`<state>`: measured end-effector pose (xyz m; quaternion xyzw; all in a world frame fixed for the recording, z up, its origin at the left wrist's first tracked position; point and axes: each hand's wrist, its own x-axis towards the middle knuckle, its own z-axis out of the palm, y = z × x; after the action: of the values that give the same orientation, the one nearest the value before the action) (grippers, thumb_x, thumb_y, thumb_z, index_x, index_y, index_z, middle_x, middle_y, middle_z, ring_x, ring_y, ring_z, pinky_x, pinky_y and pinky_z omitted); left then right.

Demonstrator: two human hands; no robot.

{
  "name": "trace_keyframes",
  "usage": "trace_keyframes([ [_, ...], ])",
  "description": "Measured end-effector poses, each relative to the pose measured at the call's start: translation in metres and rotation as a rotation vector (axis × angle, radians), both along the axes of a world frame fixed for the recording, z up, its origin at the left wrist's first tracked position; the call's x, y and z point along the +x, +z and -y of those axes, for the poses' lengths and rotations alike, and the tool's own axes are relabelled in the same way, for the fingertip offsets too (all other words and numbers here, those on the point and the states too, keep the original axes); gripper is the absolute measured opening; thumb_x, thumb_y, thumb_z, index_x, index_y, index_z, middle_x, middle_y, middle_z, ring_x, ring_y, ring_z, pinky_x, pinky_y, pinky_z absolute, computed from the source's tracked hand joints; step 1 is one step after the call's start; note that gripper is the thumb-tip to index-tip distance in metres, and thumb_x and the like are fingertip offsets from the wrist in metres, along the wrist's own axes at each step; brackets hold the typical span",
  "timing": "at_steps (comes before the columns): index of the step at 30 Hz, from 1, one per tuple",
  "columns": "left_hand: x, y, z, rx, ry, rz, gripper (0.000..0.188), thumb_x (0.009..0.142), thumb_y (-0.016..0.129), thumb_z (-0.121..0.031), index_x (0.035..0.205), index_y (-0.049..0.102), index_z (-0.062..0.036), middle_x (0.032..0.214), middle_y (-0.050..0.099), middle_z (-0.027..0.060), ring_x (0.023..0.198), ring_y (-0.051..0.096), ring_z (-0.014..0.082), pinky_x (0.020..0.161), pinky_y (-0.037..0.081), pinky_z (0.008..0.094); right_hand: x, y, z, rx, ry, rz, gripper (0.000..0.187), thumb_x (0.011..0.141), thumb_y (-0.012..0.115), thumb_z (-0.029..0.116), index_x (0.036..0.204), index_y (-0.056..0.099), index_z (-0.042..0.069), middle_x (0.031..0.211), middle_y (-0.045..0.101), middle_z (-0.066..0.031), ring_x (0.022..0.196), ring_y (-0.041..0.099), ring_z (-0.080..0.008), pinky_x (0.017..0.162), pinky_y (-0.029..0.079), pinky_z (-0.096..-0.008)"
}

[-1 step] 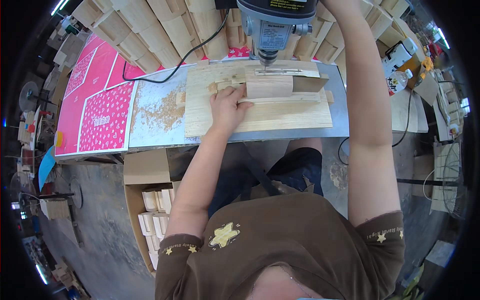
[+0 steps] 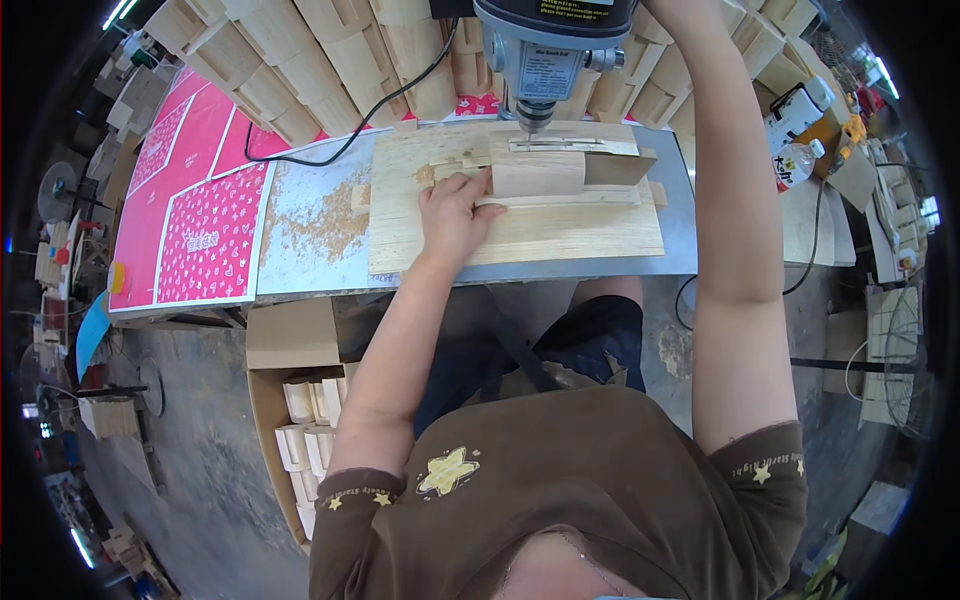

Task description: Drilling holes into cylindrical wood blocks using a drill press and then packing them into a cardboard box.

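My left hand [image 2: 458, 212] rests on the board at the left end of a pale wooden block [image 2: 540, 172]. Its fingers are bent against that end, and the thumb lies along the near side. The block sits between wooden strips on a flat wooden board [image 2: 520, 240]. Above its far side is the bench drill [image 2: 545, 75], its chuck [image 2: 535, 115] pointing down with a thin bit. A slotted wooden strip [image 2: 570, 144] lies under the bit. My right arm [image 2: 735, 190] reaches up past the drill's right side; the hand itself is beyond the upper edge.
Stacks of wooden blocks [image 2: 330, 50] stand behind the drill. Sawdust [image 2: 320, 225] covers the metal table left of the board, near a black cord [image 2: 350, 145]. A plastic bottle [image 2: 797, 165] stands at right. Below the table, a cardboard box [image 2: 268, 420] holds several blocks.
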<state>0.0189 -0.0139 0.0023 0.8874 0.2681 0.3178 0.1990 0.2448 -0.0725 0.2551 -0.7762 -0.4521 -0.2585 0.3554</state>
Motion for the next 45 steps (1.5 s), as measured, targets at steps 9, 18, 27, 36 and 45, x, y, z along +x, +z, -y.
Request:
trace_keyframes([
  [9,-0.014,-0.002,-0.002,-0.041,0.038,-0.03,0.047,0.065,0.075,-0.023,0.11,0.065,-0.0138,0.081,0.057,0.0008,0.084,0.055,0.0202,0.081,0.032,0.0376,-0.071,-0.089,0.083,0.175,0.343,-0.097,0.017,0.087,0.053,0.014,0.083,0.063,0.002,0.06,0.052,-0.0089,0.056,0.051,-0.0179,0.053,0.04,-0.0296],
  [18,0.0,0.0,0.001,-0.04,-0.001,-0.023,0.048,0.065,0.075,-0.024,0.111,0.065,-0.0131,0.078,0.056,0.0004,0.083,0.055,0.0201,0.081,0.032,0.0378,-0.052,-0.175,0.068,0.383,0.417,0.016,0.006,0.081,0.056,0.003,0.083,0.062,0.001,0.064,0.053,-0.0083,0.056,0.05,-0.024,0.053,0.037,-0.0348],
  [27,-0.005,0.006,0.0,-0.107,0.024,-0.043,0.051,0.064,0.077,-0.023,0.112,0.064,-0.0118,0.082,0.059,0.0021,0.089,0.056,0.0208,0.085,0.033,0.039,-0.032,-0.031,0.034,0.314,0.261,-0.086,0.028,0.09,0.049,0.024,0.087,0.06,-0.002,0.075,0.06,-0.0147,0.073,0.058,-0.0255,0.066,0.044,-0.0332],
  [36,0.015,-0.001,0.0,-0.34,0.013,0.172,0.043,0.058,0.081,-0.025,0.094,0.065,-0.0075,0.084,0.061,0.0009,0.086,0.058,0.0194,0.09,0.03,0.0396,0.015,-0.065,0.017,0.227,0.382,-0.194,0.032,0.092,0.048,0.03,0.098,0.059,0.001,0.084,0.063,-0.0149,0.081,0.06,-0.0247,0.073,0.045,-0.0332],
  [45,-0.032,0.015,-0.007,-0.326,-0.084,0.301,0.03,0.06,0.077,-0.008,0.085,0.062,0.0018,0.078,0.056,0.006,0.067,0.056,0.0154,0.06,0.048,0.0255,-0.014,-0.178,0.087,-0.539,0.263,-0.065,0.026,0.08,0.064,0.032,0.093,0.057,0.01,0.094,0.06,-0.0064,0.095,0.053,-0.027,0.078,0.041,-0.0395],
])
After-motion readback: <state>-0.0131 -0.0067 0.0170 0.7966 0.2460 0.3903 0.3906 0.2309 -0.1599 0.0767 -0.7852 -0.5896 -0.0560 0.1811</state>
